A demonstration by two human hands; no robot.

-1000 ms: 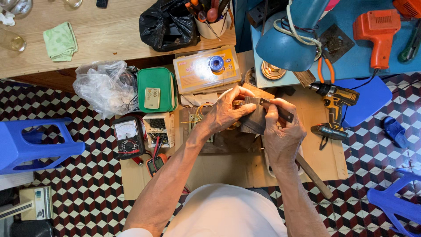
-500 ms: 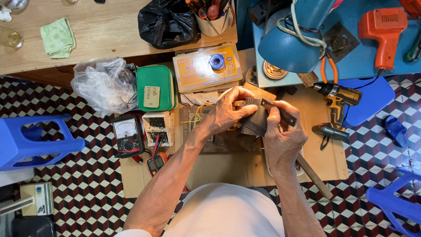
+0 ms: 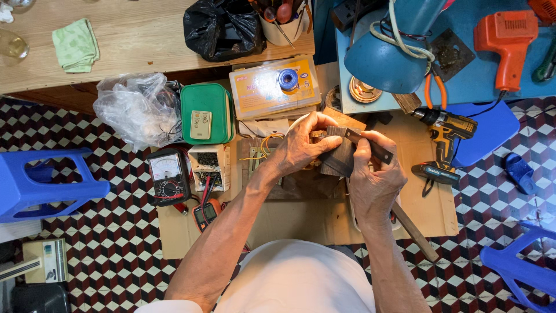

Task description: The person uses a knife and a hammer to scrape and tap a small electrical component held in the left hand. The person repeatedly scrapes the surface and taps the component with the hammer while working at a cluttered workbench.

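My left hand grips a dark brown block, with the fingers curled over its upper end. My right hand holds a flat dark bar by its near end and lays it slantwise across the top of the block. Both hands meet over a wooden board that rests on a sheet of cardboard on the floor. Yellow wires lie just left of my left hand. Part of the block is hidden behind my fingers.
A cordless drill lies right of my hands and a wooden stick runs under my right wrist. Left are an analog meter, a green case, a plastic bag. Blue stools flank the tiled floor. A blue lamp stands above.
Both hands stay clasped on the block and bar. The right hand has shifted the bar very slightly along the block; nothing else has moved.
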